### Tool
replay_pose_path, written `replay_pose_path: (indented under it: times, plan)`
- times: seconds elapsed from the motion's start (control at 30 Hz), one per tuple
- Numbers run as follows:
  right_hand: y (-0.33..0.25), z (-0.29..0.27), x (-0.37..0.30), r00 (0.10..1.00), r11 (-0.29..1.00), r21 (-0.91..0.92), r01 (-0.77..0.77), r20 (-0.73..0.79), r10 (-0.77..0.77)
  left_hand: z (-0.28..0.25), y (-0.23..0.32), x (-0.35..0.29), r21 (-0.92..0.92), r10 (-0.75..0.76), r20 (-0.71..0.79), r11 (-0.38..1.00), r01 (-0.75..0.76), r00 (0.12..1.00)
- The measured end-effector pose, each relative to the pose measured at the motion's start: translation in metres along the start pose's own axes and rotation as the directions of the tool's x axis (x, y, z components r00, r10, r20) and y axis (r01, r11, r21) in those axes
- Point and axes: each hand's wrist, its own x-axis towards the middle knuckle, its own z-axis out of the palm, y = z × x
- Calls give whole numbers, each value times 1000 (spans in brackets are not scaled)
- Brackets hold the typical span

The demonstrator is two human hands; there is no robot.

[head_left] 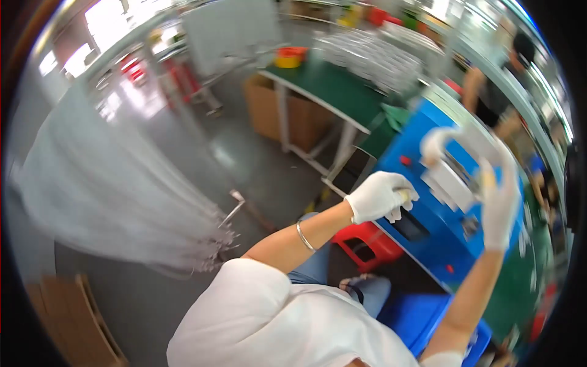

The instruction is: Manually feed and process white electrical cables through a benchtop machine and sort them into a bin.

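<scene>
"White shirt (275, 324) closest to us. Where are the hands?"

"Left hand (380, 199) at the blue machine's (437, 248) near edge, fingers bunched; I cannot tell whether its grip pinches anything. Right hand (500, 211) is blurred, close beside the white block (450, 185) on the machine; I can't tell that grip's state either."

"Room to move?"

"Bare blue surface shows between the hands. Leftward, grey floor (244, 159) stretches from the pale curtain (116, 177) to the green tabletop's (330, 82) edge."

"Containers?"

"Blue bin (428, 306) below the machine's edge, contents unclear; red-and-yellow tub (289, 58) on the green tabletop, cardboard box (263, 110) underneath."
</scene>
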Motion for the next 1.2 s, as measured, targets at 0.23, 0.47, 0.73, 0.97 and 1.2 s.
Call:
replay_pose_path:
  times: [0.23,0.47,0.73,0.97,1.2]
  plan:
    - [2,-34,-70,981,992,122,-9,-190,32,-183,21,-130,851,896,-424,443,282,-129]
    - [-7,-28,-80,974,899,419,-123,-121,190,-260,93,-232,418,787,-336,617,666,-518]
    - [-24,-28,-92,992,964,259,-68,-89,94,-197,121,-243,350,833,-489,457,817,-257]
    - [-77,-4,-77,973,863,501,-65,222,-55,-93,82,-185,485,479,-599,855,-184,642]
    - [-150,44,-64,445,161,538,-827,802,-398,21,-87,-81,221,259,192,928,-299,947]
